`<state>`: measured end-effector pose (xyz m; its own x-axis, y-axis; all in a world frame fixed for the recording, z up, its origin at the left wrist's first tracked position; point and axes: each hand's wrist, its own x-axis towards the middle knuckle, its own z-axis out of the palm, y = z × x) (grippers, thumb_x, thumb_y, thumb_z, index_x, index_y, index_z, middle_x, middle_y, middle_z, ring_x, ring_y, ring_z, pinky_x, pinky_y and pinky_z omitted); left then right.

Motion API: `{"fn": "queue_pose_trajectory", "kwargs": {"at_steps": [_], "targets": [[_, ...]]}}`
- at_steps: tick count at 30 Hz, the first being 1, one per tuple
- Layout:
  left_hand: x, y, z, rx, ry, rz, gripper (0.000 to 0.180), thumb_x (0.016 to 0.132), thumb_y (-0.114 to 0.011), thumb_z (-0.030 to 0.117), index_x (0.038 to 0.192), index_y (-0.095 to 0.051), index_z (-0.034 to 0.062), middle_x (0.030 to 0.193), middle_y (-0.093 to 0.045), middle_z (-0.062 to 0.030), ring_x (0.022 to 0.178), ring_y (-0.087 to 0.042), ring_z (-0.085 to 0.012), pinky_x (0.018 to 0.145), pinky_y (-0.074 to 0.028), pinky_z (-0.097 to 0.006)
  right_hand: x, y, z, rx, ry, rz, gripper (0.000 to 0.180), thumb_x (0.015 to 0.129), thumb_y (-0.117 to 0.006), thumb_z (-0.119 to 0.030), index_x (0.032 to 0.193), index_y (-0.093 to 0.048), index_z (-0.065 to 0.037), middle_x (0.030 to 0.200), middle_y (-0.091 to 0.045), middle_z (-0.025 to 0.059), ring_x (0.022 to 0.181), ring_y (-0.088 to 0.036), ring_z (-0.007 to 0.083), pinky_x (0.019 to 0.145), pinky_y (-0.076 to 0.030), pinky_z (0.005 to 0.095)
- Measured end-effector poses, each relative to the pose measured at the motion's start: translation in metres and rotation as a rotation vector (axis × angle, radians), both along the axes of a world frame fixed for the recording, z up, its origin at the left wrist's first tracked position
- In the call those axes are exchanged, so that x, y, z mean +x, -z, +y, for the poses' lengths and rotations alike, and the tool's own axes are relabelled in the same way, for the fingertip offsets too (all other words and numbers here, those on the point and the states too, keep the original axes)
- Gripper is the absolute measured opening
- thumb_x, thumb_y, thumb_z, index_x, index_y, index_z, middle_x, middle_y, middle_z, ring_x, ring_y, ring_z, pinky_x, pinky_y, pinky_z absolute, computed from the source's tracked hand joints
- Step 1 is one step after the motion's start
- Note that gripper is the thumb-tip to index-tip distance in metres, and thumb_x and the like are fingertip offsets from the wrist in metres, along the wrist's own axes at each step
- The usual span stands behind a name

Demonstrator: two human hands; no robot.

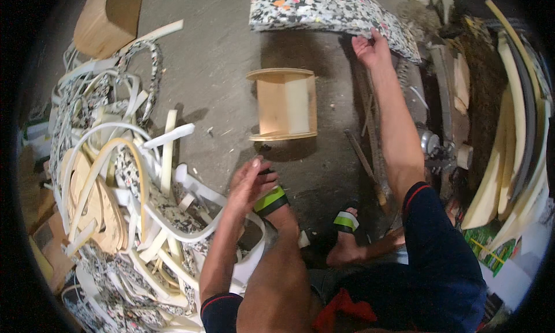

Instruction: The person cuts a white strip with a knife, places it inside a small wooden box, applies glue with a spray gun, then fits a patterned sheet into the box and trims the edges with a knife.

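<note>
At the far side, a speckled foam sheet in black, white and grey bends downward at its right end. My right hand reaches out and grips its near edge. On the floor below the sheet lies a small plywood frame with curved end panels and a pale panel along its right half. My left hand is held over my left foot, near the frame's lower edge. Its fingers are loosely bent and apart, and I see nothing in them.
A heap of foam offcuts and curved plywood pieces fills the left side. A curved plywood shell stands at the far left. Wooden sticks lie right of the frame; long foam strips lean at the far right.
</note>
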<state>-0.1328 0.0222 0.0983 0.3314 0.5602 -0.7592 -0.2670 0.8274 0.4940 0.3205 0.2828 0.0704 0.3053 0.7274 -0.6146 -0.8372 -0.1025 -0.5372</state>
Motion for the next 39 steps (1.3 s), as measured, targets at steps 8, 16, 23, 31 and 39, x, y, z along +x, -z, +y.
{"fn": "queue_pose_trajectory", "kwargs": {"at_steps": [8,16,23,31,39], "targets": [[0.073,0.065,0.005,-0.215,-0.472,-0.499,0.092,0.094,-0.043,0.075,0.148,-0.031,0.0015,0.148,-0.043,-0.0263,0.131,-0.051,-0.0471,0.104,-0.046,-0.060,-0.003,-0.094,-0.107,0.312,0.007,-0.369,0.025,0.098,-0.063,-0.026,0.106,-0.053,-0.005,0.075,-0.052,0.0011,0.067,-0.058,0.0181,0.078,-0.059,0.0436],[0.090,0.070,0.033,-0.405,-0.682,-0.557,0.092,0.091,-0.042,0.080,0.138,-0.048,0.0014,0.141,-0.051,-0.0238,0.130,-0.049,-0.0508,0.100,-0.048,-0.067,0.016,-0.167,-0.208,0.345,0.051,-0.625,0.037,0.092,-0.067,-0.023,0.125,-0.058,-0.010,0.114,-0.070,0.0065,0.097,-0.071,0.0185,0.077,-0.061,0.0390],[0.093,0.048,0.040,-0.358,-0.684,-0.653,0.077,0.096,-0.045,0.069,0.150,-0.043,0.0151,0.151,-0.044,-0.0182,0.139,-0.041,-0.0433,0.109,-0.036,-0.074,0.053,-0.177,-0.283,0.142,0.112,-0.651,0.027,0.084,-0.068,-0.017,0.107,-0.065,-0.002,0.105,-0.071,0.0096,0.096,-0.069,0.0234,0.089,-0.058,0.0428],[0.093,0.032,0.039,-0.237,-0.722,-0.718,0.079,0.097,-0.040,0.069,0.155,-0.034,0.0142,0.161,-0.028,-0.0175,0.146,-0.029,-0.0438,0.109,-0.030,-0.080,0.030,-0.155,-0.324,0.126,-0.114,-0.697,0.052,0.082,-0.058,-0.014,0.131,-0.058,0.002,0.121,-0.069,0.0131,0.106,-0.069,0.0239,0.095,-0.056,0.0410],[0.073,0.008,0.059,-0.351,-0.675,-0.903,0.092,0.093,-0.057,0.063,0.159,-0.019,0.0099,0.163,-0.020,-0.0194,0.149,-0.021,-0.0465,0.111,-0.024,-0.079,0.012,-0.147,-0.329,0.200,-0.219,-0.632,0.060,0.084,-0.059,-0.024,0.137,-0.055,0.003,0.125,-0.067,0.0152,0.105,-0.069,0.0282,0.095,-0.056,0.0434]]}}
